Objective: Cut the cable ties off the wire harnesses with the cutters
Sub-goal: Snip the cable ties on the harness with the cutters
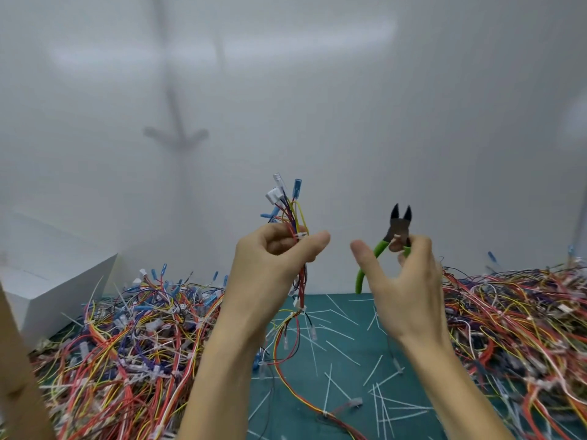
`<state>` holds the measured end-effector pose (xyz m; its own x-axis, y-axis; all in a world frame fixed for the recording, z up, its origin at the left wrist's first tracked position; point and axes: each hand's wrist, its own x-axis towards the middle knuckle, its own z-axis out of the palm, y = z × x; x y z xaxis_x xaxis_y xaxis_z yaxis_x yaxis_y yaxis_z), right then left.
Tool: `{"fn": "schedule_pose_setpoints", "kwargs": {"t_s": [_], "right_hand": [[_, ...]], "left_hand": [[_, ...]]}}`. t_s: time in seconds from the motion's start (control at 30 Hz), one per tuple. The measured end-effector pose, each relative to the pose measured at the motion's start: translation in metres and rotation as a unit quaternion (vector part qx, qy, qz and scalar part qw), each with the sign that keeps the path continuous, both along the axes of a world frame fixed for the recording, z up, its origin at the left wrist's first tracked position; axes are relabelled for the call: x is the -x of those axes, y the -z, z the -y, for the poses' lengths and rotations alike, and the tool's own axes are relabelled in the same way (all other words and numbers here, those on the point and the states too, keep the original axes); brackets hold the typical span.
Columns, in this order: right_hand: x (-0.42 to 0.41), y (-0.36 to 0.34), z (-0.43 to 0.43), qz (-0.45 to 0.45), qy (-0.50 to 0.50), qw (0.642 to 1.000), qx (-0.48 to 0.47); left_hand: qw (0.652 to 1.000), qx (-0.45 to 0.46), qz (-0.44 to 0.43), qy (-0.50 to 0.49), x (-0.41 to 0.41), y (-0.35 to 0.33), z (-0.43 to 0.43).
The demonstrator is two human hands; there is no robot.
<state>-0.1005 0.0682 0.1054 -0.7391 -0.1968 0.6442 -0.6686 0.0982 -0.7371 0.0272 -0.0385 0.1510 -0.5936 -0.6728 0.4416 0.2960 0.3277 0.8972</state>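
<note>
Far L: white box [47,281] at the mat's edge, w/ a brown cardboard edge [16,376] in front of it at the frame's corner. Next comes a big pile of wire harnesses [127,344]: red, yellow, blue & white wires w/ blue & clear connectors, heaped on the L part of the green mat [343,312].

L hand [273,255] is raised above the mat, fingers curled round one wire harness [293,217], thumb laid across the front. The harness stands upright: connectors fan out above the fist, and the rest of the wires hang below the hand down to the mat. A white cable tie [298,244] sits on the bundle right at the fingertips, w/ a second tie [301,309] lower on the hanging part.

Mid mat: cut ties [381,392] lie scattered, white strips pointing every which way.

R hand [403,290] is raised just beside the L, apart from it & off the harness. Its fingers curl round the cutters [399,228] near the pivot; the thumb sticks out straight to the L, off the tool. Black blades point up, jaws a little apart; green handles are spread, one drooping below the thumb.

Far R: second heap of harnesses [514,319] on the mat.
</note>
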Motion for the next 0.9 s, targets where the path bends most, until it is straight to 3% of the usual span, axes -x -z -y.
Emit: {"fn": "schedule_pose_setpoints", "kwargs": {"t_s": [0.1, 0.37, 0.5, 0.6, 0.77, 0.9], "right_hand": [[-0.002, -0.007, -0.005, 0.015, 0.018, 1.0, -0.014], [-0.019, -0.02, -0.007, 0.04, -0.117, 0.991, -0.053], [-0.024, -0.017, -0.004, 0.024, -0.066, 0.997, -0.017], [-0.018, -0.015, -0.003, 0.011, -0.107, 0.994, -0.027], [-0.015, -0.017, 0.0, 0.031, -0.246, 0.958, -0.141], [-0.018, -0.016, 0.0, -0.004, -0.252, 0.942, -0.222]], "left_hand": [[1.0, -0.012, -0.009, -0.013, 0.003, 0.0, -0.002], [0.997, -0.06, -0.055, 0.012, 0.004, 0.0, -0.004], [0.996, -0.061, -0.063, 0.006, 0.003, 0.0, -0.003], [0.995, -0.064, -0.071, 0.007, 0.003, 0.0, -0.003], [0.994, -0.06, -0.087, -0.005, 0.004, -0.001, -0.003], [0.995, -0.054, -0.088, -0.001, 0.003, -0.001, -0.003]]}}
